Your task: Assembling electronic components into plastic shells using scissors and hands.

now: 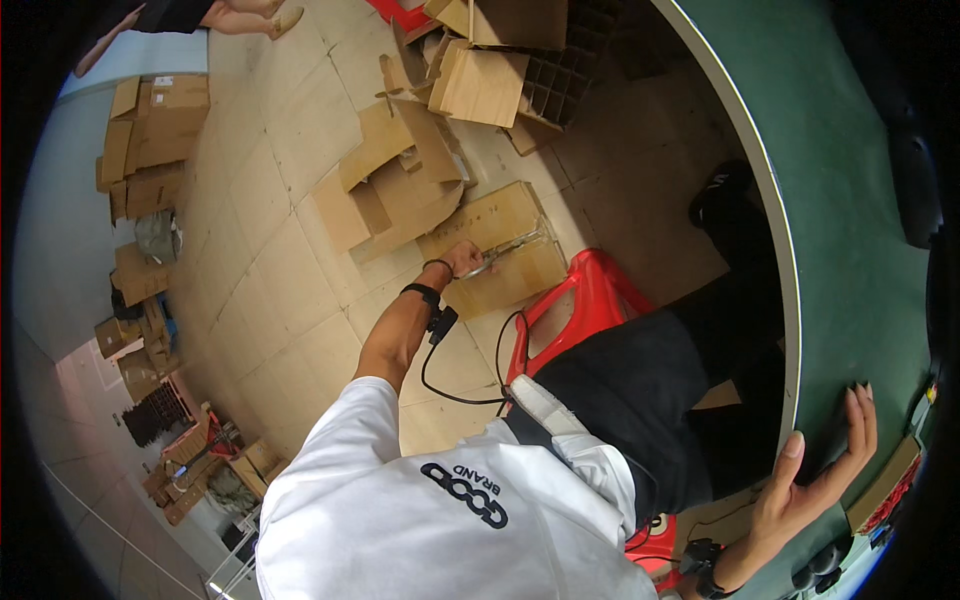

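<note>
My left hand [466,260] reaches down to a taped cardboard box [520,275] on the floor. Its fingers are closed at the box's top, by a slim, shiny greyish strip [510,246] that runs along the taped middle. Whether this strip is a tool or loose tape I cannot make out. My right hand [815,475] lies at the edge of the green tabletop [835,250], fingers stretched and thumb apart, holding nothing.
An opened cardboard carton [400,190] lies beside the taped box. More cartons [480,80], one with dividers, are piled beyond. A red plastic stool [575,300] stands by my legs. Stacked boxes [160,130] line the left wall. A person's leg [240,18] shows at top left.
</note>
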